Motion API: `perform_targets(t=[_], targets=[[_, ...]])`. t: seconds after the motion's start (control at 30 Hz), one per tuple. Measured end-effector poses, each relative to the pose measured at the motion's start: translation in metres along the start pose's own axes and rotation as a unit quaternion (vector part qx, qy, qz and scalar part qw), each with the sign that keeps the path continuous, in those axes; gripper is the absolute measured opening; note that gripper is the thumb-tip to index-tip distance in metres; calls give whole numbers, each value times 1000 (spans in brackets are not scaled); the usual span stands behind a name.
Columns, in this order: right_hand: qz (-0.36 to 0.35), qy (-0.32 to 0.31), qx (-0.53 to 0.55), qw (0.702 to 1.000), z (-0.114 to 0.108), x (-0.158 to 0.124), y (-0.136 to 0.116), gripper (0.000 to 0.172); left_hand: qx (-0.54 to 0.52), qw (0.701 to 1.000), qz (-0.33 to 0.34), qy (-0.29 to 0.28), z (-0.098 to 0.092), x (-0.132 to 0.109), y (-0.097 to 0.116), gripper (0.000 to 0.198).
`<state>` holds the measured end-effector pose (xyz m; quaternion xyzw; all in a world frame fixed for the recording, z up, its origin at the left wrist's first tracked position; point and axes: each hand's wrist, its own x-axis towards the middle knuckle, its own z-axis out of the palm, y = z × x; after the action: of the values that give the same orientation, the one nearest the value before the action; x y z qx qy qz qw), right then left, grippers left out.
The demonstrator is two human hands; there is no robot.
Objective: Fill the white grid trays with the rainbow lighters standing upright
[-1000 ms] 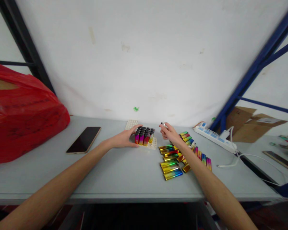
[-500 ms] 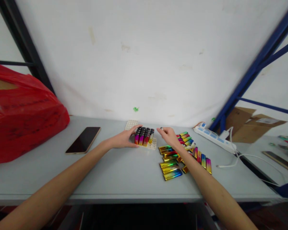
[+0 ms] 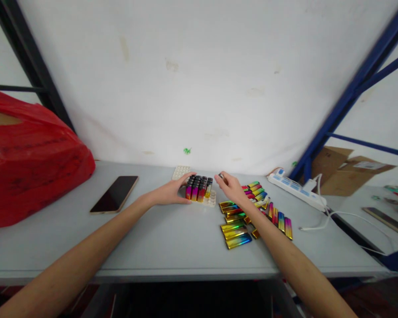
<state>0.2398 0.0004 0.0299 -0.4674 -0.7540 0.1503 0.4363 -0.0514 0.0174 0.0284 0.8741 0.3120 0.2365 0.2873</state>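
Observation:
Several shiny lighters (image 3: 195, 190) with black tops stand upright in rows in a clear holed tray (image 3: 212, 199), filling its left part. My left hand (image 3: 172, 191) is closed around the left side of this block, thumb in front and fingers behind. To the right of the tray, my right hand (image 3: 230, 185) is raised with its fingers closed on a lighter (image 3: 221, 176); only a bit of its metal top shows between the fingers. Beneath and beside my right forearm lies a loose pile of gold and rainbow lighters (image 3: 236, 235).
Behind the block lies a second holed tray (image 3: 181, 172). A phone (image 3: 114, 194) rests at left, near a red plastic bag (image 3: 36, 163). At right are a white power strip (image 3: 296, 191) with a cable, a blue frame post (image 3: 348, 104) and a cardboard box (image 3: 345, 176).
My right hand has turned slightly, so the metal top of the lighter shows more clearly. My left hand stays on the block of lighters.

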Motion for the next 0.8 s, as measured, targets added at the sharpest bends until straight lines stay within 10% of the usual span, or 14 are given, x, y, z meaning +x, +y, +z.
perform_targets(t=[0.8], targets=[[-61,-56,56,995,-2,-3,-11,41,0,1000,1,6,1,0,-2,110]])
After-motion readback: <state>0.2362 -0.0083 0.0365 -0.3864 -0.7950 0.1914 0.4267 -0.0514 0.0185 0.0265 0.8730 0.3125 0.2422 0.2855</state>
